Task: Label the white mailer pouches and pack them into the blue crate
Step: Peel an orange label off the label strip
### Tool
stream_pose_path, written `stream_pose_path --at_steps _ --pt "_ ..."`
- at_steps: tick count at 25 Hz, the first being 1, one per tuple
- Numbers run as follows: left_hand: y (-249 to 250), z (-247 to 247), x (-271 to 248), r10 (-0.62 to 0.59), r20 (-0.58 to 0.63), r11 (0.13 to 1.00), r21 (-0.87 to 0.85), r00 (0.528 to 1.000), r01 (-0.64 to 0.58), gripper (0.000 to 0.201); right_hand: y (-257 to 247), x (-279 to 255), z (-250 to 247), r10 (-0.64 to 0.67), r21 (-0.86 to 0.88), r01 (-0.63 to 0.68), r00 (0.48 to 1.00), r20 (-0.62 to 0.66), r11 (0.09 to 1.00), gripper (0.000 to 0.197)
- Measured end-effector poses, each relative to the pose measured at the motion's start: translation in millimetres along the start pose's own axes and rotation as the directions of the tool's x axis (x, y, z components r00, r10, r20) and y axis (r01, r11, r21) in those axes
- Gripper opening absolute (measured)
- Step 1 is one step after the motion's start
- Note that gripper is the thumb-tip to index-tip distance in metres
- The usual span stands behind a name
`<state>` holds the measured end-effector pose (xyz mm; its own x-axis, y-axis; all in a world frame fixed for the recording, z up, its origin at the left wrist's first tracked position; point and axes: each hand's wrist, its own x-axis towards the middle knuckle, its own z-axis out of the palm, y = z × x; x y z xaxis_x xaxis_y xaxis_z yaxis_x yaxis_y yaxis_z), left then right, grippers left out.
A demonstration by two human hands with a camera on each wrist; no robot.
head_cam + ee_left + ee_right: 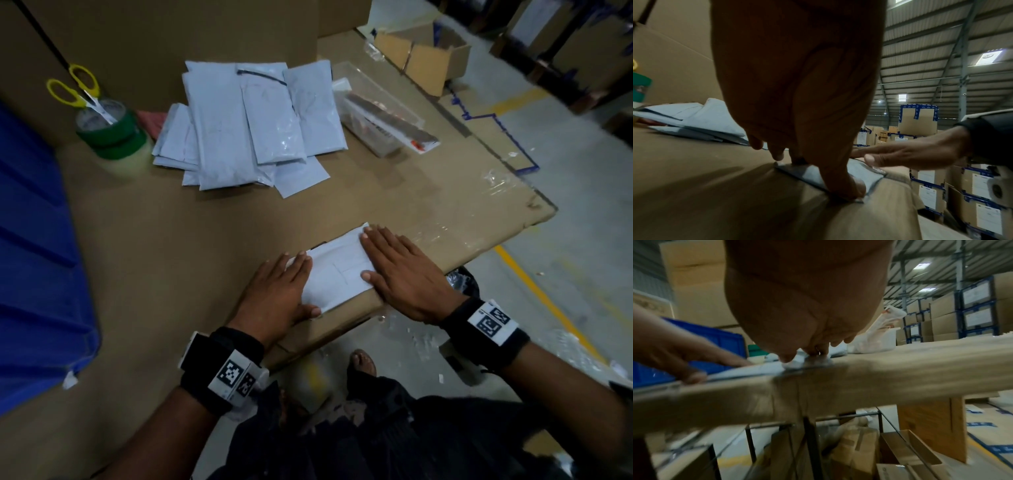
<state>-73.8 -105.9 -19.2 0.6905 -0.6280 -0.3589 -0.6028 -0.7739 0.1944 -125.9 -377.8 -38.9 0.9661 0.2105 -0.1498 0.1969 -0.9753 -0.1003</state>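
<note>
Head view looks down on a brown cardboard-covered counter (pixel 171 240) in a dim warehouse, grey floor with yellow and blue lines to the right, stacked cartons with blue edging in the distance on the wrist views. Near the counter's front edge lies one flat white mailer pouch (pixel 337 270), and both hands are on it. The left hand (pixel 277 294) lies flat on the pouch's left end, fingers straight, thumb along the near edge, nothing gripped. The right hand (pixel 400 270) lies flat on the right end, fingers stretched out and pressing down, thumb tip on the pouch; its grip is open too. A faint rectangular outline shows on the pouch between the hands; whether that is a label I cannot tell.

Farther back sits a loose heap of white mailer pouches (pixel 246 120), overlapping one another. Just right of the heap is a clear plastic tray (pixel 376 106) with flat papers in it. To the left, stacked rolls of green tape (pixel 113 133) with yellow-handled scissors (pixel 78 89) standing in the core. The big blue plastic crate (pixel 37 260) fills the left edge; its inside is not visible.
</note>
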Motion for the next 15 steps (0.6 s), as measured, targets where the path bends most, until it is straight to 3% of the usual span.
stream_pose_path --at_steps 2,3,5,7,9,10,13,15 --pt "0 -4 2 -0.001 0.003 1.0 0.002 1.0 0.001 0.096 8 6 -20 0.03 0.078 -0.02 0.991 -0.128 0.997 0.067" --pt "0 -9 7 -0.001 -0.015 1.0 -0.022 1.0 0.001 0.102 15 12 -34 0.069 0.14 -0.032 0.961 -0.27 0.99 0.06" --pt "3 -25 17 -0.017 -0.165 0.985 -0.173 0.986 -0.012 0.103 41 22 -62 0.152 0.163 -0.073 0.82 -0.551 0.984 0.042" --pt "9 -44 35 -0.077 -0.417 0.943 -0.325 0.906 -0.07 0.063 73 33 -82 0.202 0.147 -0.14 0.732 -0.651 0.979 0.039" --pt "23 -71 58 -0.183 -0.554 0.883 -0.456 0.812 -0.112 0.021 105 50 -92 0.227 0.111 -0.203 0.743 -0.63 0.973 0.059" --pt "32 -86 71 -0.235 -0.558 0.847 -0.519 0.796 -0.113 0.011 120 60 -95 0.227 0.084 -0.222 0.766 -0.602 0.971 0.07" --pt "54 -111 119 -0.325 -0.522 0.754 -0.646 0.788 -0.117 0.008 156 91 -94 0.162 -0.039 -0.21 0.848 -0.505 0.977 0.085" --pt "64 -115 152 -0.353 -0.501 0.691 -0.709 0.79 -0.141 0.014 168 110 -85 0.064 -0.107 -0.135 0.864 -0.499 0.985 0.069"
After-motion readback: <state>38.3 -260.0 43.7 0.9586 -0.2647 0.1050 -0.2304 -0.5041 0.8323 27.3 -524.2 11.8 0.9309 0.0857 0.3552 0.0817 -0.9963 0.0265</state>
